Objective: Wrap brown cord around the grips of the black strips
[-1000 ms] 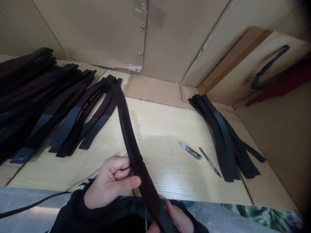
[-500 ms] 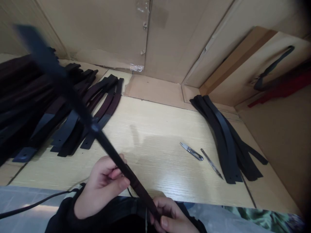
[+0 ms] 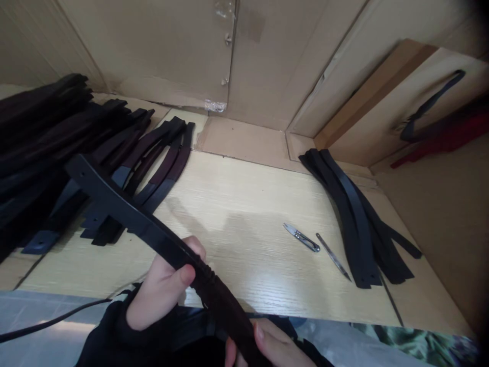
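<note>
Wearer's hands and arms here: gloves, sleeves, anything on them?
Both hands bare, no gloves; no rings or watch show. The left hand comes out of a black sleeve with a snug cuff at the wrist. The right hand is cut by the bottom edge; dark cloth sits beside it.

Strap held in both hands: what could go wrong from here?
The strap's free end hangs over the left pile and might knock those pieces askew. The left hand and right hand grip close together, so the long end could sag or twist. Snips lie within arm's sweep.
</note>
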`<state>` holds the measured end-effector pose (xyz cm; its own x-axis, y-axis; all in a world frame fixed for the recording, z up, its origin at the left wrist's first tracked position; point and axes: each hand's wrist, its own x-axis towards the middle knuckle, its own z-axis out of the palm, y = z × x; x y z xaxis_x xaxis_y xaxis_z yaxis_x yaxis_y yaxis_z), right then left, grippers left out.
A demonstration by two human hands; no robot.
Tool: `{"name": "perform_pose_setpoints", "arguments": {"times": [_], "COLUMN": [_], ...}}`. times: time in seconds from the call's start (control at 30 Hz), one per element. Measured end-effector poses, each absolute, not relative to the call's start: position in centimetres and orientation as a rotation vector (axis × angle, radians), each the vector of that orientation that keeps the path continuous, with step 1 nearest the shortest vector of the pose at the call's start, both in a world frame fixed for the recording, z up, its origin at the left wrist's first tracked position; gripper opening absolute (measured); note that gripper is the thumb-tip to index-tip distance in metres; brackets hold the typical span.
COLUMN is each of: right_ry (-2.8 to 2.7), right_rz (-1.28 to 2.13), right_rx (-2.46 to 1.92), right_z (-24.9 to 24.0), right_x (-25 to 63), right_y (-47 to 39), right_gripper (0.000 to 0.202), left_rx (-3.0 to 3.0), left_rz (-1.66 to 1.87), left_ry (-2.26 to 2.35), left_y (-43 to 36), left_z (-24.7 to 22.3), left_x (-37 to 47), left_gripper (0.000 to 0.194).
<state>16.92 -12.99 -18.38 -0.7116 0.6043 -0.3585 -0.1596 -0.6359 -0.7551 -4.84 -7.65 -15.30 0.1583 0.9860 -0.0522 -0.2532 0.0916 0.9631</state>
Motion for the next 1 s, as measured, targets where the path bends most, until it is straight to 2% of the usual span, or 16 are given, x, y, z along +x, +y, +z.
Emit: {"name": "perform_pose_setpoints", "arguments": {"times": [0.13,0.2,0.33,0.4,0.57,0.73,0.9,1.0], "right_ry": [-0.897,-0.881,-1.179,-1.255,-1.211,-1.058,-1.111,-0.996], "right_rz": [2.307,2.267,2.005,1.971,2.409,2.405,2.343,2.379], "right_rx": [-0.869,-0.99,-1.282,-1.293,-0.777,-0.751,-0.79,-0.697], "right_z": [-19.1,-19.2,-18.8,-18.6,-19.0,-19.4,-19.0,-18.8], "right_x": [16.5,16.3,16.0,16.2,16.9,16.7,16.2,15.9], "right_y": [-13.4,-13.5,-13.2,-13.0,-13.2,-13.7,-13.4,-13.1], "right_gripper": [0.043,0.044,0.039,0.037,0.057,0.053,0.05,0.06], "left_rx": [1.101,1.178,1.221,1.158,0.861,0.866,0.786,0.768], "left_rz": [1.12,1.061,0.928,0.903,1.002,0.967,0.984,1.01], "left_ry": [0.95,0.983,1.114,1.106,0.976,0.983,1.045,1.037], "left_y": [-7.3,-7.3,-7.7,-7.9,-7.8,-7.8,-8.3,-8.3], "left_z": [-14.8,-14.3,-13.9,-13.9,-14.0,-14.4,-14.8,-15.0], "left_x": [-4.8,-4.7,-4.6,-4.6,-4.2,-3.3,-2.5,-2.5], "left_gripper": [0.047,0.045,0.027,0.025,0.03,0.026,0.029,0.029]}}
